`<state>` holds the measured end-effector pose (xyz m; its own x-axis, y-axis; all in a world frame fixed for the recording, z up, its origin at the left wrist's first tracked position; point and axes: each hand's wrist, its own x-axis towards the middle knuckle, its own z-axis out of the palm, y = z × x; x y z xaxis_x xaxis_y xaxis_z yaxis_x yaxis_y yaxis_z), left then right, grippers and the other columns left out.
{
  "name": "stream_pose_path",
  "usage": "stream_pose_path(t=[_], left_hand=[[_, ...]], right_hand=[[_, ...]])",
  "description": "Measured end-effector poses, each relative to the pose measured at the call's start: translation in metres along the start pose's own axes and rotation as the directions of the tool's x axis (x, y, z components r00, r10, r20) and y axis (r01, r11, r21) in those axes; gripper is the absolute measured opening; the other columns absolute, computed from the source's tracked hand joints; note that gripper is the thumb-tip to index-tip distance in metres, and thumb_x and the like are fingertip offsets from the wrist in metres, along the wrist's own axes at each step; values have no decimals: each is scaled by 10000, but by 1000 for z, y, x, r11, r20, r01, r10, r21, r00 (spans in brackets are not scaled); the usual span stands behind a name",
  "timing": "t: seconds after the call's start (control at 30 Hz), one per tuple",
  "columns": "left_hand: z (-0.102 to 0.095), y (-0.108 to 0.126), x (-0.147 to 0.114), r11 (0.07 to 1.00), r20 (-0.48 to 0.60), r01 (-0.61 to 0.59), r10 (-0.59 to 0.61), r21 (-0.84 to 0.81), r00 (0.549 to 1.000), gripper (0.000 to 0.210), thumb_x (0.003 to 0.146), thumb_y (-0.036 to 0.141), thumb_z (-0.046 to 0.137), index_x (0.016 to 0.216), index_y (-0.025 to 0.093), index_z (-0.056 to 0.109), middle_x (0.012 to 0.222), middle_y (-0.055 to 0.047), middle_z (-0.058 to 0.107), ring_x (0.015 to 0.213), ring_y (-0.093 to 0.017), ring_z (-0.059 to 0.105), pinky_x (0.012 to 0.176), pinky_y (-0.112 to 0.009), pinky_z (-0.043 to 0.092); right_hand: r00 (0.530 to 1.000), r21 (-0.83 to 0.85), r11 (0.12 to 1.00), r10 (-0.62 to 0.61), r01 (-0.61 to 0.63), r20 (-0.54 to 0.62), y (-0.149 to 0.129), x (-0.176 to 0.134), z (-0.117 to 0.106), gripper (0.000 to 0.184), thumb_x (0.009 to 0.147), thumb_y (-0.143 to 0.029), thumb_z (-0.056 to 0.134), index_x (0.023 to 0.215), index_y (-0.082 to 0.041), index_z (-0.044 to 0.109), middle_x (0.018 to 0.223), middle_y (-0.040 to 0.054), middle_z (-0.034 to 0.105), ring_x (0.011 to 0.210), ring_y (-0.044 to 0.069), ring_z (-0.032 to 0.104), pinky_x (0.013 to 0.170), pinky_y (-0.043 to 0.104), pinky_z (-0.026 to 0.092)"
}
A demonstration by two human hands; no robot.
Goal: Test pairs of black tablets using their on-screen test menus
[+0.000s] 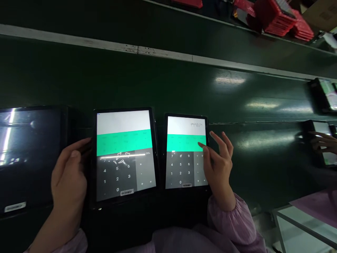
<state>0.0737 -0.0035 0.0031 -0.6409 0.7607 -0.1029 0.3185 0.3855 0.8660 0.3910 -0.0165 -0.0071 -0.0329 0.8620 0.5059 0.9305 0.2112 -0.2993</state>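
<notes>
Both hands are bare. The left hand [70, 172] curls half-closed along the left edge of a flat, glossy tablet [117, 179]; hidden fingertips mean I cannot tell whether it grips. The right hand [219, 165] is open and holds nothing, fingers spread, index over the green band of a second tablet [181, 165]. These two black-framed rectangles sit side by side, just apart, showing calculator keys. Gathered lilac fabric forms the right sleeve [234, 223]. Leftward is a dark, shiny tablet [28, 151]; beyond, the smooth green bench [158, 84] and stacked red, glossy packets [273, 17].
</notes>
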Motion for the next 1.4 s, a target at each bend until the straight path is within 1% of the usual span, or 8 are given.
stream_pose_path(t=[0.27, 0.37, 0.5, 0.63, 0.9, 1.13, 1.27, 1.4], left_hand=[[-1, 1, 0, 999, 24, -47, 47, 0, 999, 359, 882, 474, 532, 1029, 200, 710, 1182, -131, 738, 1449, -400, 544, 1059, -558, 621], [4, -2, 4, 995, 9, -60, 61, -78, 998, 400, 873, 441, 557, 1120, 168, 715, 1340, -152, 698, 1552, -380, 436, 1118, -532, 599], [11, 0, 15, 983, 60, 67, -57, -172, 997, 536, 861, 388, 614, 1308, 107, 704, 1479, -162, 675, 1517, -373, 501, 1272, -559, 442], [7, 0, 22, 977, 139, 137, -115, -160, 983, 528, 884, 305, 589, 1369, 138, 712, 1547, -107, 667, 1516, -322, 532, 1350, -507, 312], [-3, -16, 17, 988, 215, 118, -93, -104, 972, 502, 867, 337, 611, 1341, 245, 743, 1542, -29, 673, 1600, -302, 422, 1362, -464, 294], [-1, -24, 15, 987, 256, 54, -13, -152, 966, 556, 878, 432, 590, 1380, 226, 711, 1525, -76, 668, 1592, -326, 428, 1367, -511, 277], [-1, -23, 16, 982, 274, 78, -29, -171, 961, 584, 847, 417, 606, 1390, 222, 697, 1546, -87, 648, 1601, -348, 412, 1306, -516, 408], [-2, -22, 16, 972, 289, 93, -28, -216, 957, 582, 823, 373, 621, 1387, 247, 696, 1553, -74, 644, 1608, -352, 401, 1274, -521, 460]], right_hand=[[1000, 34, 999, -1, 0, 31, 0, -2, 3, 298, 1092, -217, 571, 1118, -278, 862, 1497, 99, 652, 1566, 437, 408, 1157, 738, 473], [1000, 69, 998, -13, 13, 2, -10, 7, -5, 292, 1082, -187, 579, 1076, -259, 862, 1412, 105, 714, 1514, 405, 499, 1088, 629, 573], [995, 284, 956, -94, 79, 38, -40, 28, -21, 296, 1080, -111, 545, 987, -203, 810, 1046, 68, 831, 891, 198, 795, 696, 305, 649], [937, 438, 894, -231, 97, 263, -81, 42, -16, 272, 1119, -164, 495, 1075, -164, 762, 932, 50, 843, 488, 84, 623, 482, 228, 499], [831, 387, 902, -358, 190, 425, -119, 53, 27, 405, 1182, -259, 386, 1231, -68, 741, 976, 123, 837, 574, 115, 676, 493, 255, 407], [889, 344, 931, -259, 125, 377, -120, 59, 28, 344, 1121, -156, 440, 1180, -66, 768, 822, 78, 825, 419, 78, 540, 406, 246, 314], [857, 375, 908, -336, 185, 392, -125, 59, 29, 364, 1132, -174, 429, 1140, -62, 775, 930, 106, 846, 400, 56, 490, 416, 243, 334], [884, 374, 920, -266, 115, 383, -120, 58, 27, 340, 1111, -146, 448, 1123, -80, 780, 725, 43, 789, 417, 76, 527, 414, 225, 339]])
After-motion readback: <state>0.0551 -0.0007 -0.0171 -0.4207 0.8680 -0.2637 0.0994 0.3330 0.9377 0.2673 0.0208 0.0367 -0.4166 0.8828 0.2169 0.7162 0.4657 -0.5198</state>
